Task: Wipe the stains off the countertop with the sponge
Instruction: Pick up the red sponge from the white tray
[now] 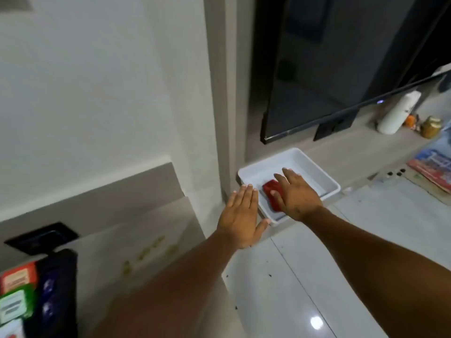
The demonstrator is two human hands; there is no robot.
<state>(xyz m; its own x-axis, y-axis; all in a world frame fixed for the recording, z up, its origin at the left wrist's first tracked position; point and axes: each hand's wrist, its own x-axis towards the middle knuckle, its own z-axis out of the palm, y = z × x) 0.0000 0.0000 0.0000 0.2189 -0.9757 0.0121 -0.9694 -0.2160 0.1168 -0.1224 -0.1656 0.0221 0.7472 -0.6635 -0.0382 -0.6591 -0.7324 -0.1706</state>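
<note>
A red sponge [269,189] lies in a white tray [324,184] on a low grey shelf. My right hand [296,193] rests flat over the sponge's right side, fingers spread and thumb lying across it, not closed around it. My left hand [240,218] hovers open and flat just left of the tray, its thumb near the tray's front corner. Several yellowish stains [146,252] dot the pale countertop [109,247] at the lower left.
A black screen [341,69] stands behind the tray. A white bottle [397,113], a jar [430,126] and magazines [432,167] sit along the shelf to the right. A black socket plate [41,236] and coloured packets [17,298] are on the countertop. Glossy floor tiles [305,276] lie below.
</note>
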